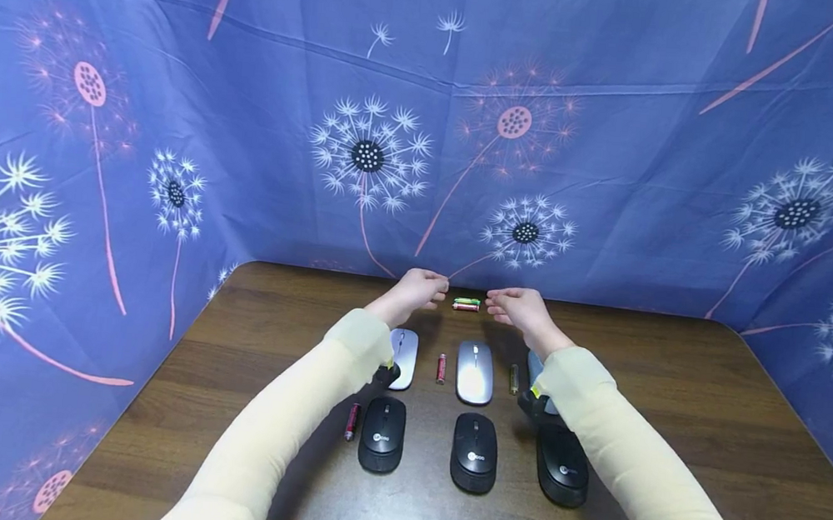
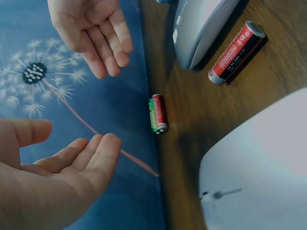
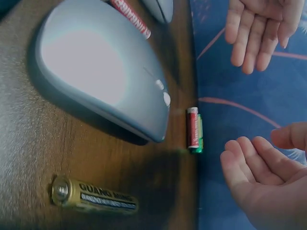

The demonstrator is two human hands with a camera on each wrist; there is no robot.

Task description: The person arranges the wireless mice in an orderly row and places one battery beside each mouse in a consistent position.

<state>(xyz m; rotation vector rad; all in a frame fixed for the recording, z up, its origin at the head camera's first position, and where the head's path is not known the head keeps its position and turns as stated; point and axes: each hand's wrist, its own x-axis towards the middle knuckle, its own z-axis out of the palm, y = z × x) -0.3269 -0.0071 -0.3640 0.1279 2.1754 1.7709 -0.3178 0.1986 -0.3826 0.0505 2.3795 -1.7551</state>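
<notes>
A red battery (image 1: 466, 307) and a green battery (image 1: 468, 301) lie side by side near the table's back edge. Left of the pair hovers my left hand (image 1: 413, 291), its fingers loosely extended and holding nothing. On the other side is my right hand (image 1: 523, 310), also empty, with relaxed fingers. Both wrist views show the palms facing each other, apart from the batteries. Closer to me, a single red battery (image 1: 441, 369) lies left of a silver mouse (image 1: 475, 373), and a gold battery (image 3: 96, 195) lies to its right.
A white mouse (image 1: 405, 351) sits beneath the left forearm; a bluish mouse (image 1: 534, 365) is mostly hidden by the right sleeve. Three black mice (image 1: 474, 458) form the nearer row, with another red battery (image 1: 351, 421) at its left. A blue dandelion-print cloth (image 1: 250, 110) hangs behind the table.
</notes>
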